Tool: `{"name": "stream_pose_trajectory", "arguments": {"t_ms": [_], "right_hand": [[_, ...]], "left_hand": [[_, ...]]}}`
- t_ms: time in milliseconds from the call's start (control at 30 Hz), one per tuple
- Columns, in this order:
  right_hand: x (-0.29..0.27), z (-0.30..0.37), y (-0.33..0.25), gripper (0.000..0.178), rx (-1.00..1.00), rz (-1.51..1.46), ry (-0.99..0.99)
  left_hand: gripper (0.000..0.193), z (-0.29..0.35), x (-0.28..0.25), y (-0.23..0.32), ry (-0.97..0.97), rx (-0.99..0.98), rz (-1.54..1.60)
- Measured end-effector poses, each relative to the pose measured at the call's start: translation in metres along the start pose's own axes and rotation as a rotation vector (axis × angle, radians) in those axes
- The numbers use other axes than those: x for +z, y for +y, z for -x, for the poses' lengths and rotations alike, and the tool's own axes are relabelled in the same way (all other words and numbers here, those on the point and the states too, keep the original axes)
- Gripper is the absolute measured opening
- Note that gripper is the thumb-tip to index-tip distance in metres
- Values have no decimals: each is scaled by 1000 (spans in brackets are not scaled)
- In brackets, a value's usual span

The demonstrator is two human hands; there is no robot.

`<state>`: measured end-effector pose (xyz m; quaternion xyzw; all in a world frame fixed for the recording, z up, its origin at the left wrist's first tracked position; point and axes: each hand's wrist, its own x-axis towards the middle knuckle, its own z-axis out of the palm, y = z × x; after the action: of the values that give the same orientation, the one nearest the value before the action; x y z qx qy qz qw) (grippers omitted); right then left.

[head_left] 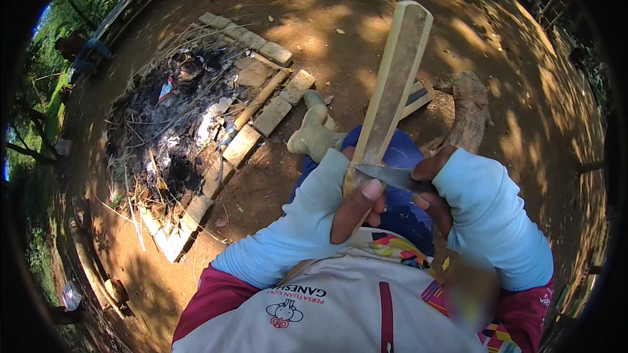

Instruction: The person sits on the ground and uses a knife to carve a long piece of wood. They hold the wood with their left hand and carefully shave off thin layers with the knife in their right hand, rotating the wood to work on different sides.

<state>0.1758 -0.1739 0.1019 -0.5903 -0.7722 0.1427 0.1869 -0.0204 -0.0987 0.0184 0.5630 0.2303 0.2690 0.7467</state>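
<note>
My left hand (356,212), in a light blue sleeve that covers the palm, is closed around the lower end of a long, flat-sided wooden stick (396,72). The stick slants up and away from me; its edges are pale and its broad face is brown. My right hand (432,189) grips a knife (387,174), its handle mostly hidden by the fingers. The grey blade points left and lies against the lower part of the stick, just above my left thumb. Both hands are over my blue-trousered legs.
To the left lies a fire pit of ash and charred twigs (176,104), edged with pale bricks (271,116) and a bamboo pole (261,99). My muddy boot (314,132) is beside the bricks. A thick log (469,111) and a short wooden piece (416,100) lie ahead on the dirt.
</note>
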Motion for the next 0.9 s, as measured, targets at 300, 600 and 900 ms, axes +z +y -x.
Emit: {"name": "stream_pose_trajectory", "arguments": {"t_ms": [300, 600, 900], "right_hand": [[12, -2, -6, 23, 86, 199, -14], [26, 0, 1, 24, 323, 171, -47], [34, 2, 24, 31, 216, -326, 249]], "left_hand": [[47, -6, 5, -2, 128, -97, -76], [38, -12, 3, -9, 163, -170, -58], [39, -20, 6, -11, 165, -109, 12]]}}
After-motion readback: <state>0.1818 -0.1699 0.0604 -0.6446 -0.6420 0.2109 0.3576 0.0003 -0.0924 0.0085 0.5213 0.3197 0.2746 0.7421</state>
